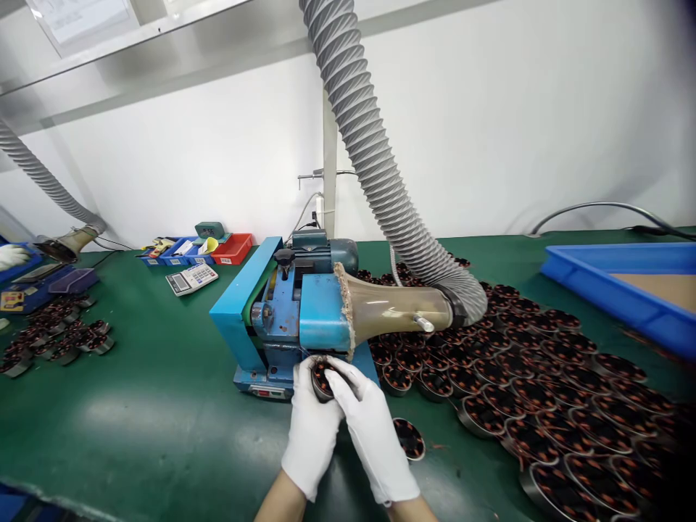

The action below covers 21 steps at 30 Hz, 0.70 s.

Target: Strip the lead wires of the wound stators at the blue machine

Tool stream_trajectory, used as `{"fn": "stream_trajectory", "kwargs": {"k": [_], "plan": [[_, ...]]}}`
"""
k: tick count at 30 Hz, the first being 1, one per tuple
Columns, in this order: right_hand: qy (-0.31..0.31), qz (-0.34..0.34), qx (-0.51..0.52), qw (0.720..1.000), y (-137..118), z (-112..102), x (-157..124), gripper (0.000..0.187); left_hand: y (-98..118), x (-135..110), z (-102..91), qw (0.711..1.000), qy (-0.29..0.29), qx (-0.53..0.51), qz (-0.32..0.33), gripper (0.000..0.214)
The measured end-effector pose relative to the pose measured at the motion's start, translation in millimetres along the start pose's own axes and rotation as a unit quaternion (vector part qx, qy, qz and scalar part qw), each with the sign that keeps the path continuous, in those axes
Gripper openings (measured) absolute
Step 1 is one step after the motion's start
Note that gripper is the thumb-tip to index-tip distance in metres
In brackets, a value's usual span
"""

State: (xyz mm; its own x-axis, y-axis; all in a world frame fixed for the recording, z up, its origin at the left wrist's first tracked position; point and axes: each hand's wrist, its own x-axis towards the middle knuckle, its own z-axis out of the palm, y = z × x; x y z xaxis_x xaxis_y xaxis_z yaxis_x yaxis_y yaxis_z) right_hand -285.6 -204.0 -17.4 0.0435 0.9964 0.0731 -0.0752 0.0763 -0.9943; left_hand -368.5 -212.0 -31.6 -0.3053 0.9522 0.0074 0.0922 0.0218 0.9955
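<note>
Both my hands wear white gloves and meet at the front of a blue motor-driven machine (325,312). Between them is a round motor stator (322,380) with dark coils and a metal rim. My left hand (312,428) wraps round its left side, and my right hand (367,417) grips it from the right with the fingers over its top. The stator is close below the machine's blue hood; whether it touches the machine is hidden. A single similar stator (409,439) lies on the green table just right of my right wrist.
Many stators (522,384) crowd the table on the right, and a smaller group (59,337) lies far left. A grey hose (375,145) joins the machine's funnel (399,308). A blue tray (625,283), a calculator (191,279) and a red bin (233,249) stand farther back.
</note>
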Motion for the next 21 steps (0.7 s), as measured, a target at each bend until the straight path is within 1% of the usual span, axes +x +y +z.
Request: {"fn": "stream_trajectory", "kwargs": {"k": [4, 6, 10, 13, 15, 17, 18, 19, 21], "plan": [[0.023, 0.014, 0.005, 1.000, -4.8, -1.0, -1.4, 0.028, 3.0, 1.8, 1.9, 1.000, -0.010, -0.011, 0.015, 0.041], [0.034, 0.014, 0.000, 0.999, -3.2, -1.9, -5.3, 0.029, 1.7, -2.4, 0.7, 1.000, -0.009, -0.015, 0.016, 0.041], [0.021, -0.004, -0.016, 1.000, 8.0, -4.4, -29.5, 0.026, -6.0, -26.1, -12.0, 1.000, -0.017, 0.003, 0.004, 0.043], [0.013, -0.010, 0.000, 1.000, 10.0, -5.7, -54.5, 0.026, -6.9, -45.9, -27.8, 0.998, -0.036, 0.019, 0.049, 0.042], [-0.002, 0.004, 0.014, 1.000, 4.8, -10.4, -66.3, 0.029, -5.5, -54.8, -39.7, 0.995, -0.052, 0.043, 0.074, 0.046], [-0.007, 0.024, -0.003, 1.000, -1.6, -23.1, -71.7, 0.029, -8.5, -60.4, -55.8, 0.991, -0.056, 0.100, 0.075, 0.046], [0.010, 0.032, -0.025, 0.999, -3.7, -33.2, -72.6, 0.029, -13.1, -62.3, -66.9, 0.987, -0.049, 0.139, 0.066, 0.044], [0.041, 0.038, -0.053, 0.997, -4.6, -45.5, -72.9, 0.028, -19.7, -63.4, -80.8, 0.981, -0.032, 0.182, 0.052, 0.041], [0.105, 0.034, -0.129, 0.985, -2.6, -73.6, -73.6, 0.028, -36.9, -61.2, -118.0, 0.964, 0.015, 0.266, -0.003, 0.044]]}}
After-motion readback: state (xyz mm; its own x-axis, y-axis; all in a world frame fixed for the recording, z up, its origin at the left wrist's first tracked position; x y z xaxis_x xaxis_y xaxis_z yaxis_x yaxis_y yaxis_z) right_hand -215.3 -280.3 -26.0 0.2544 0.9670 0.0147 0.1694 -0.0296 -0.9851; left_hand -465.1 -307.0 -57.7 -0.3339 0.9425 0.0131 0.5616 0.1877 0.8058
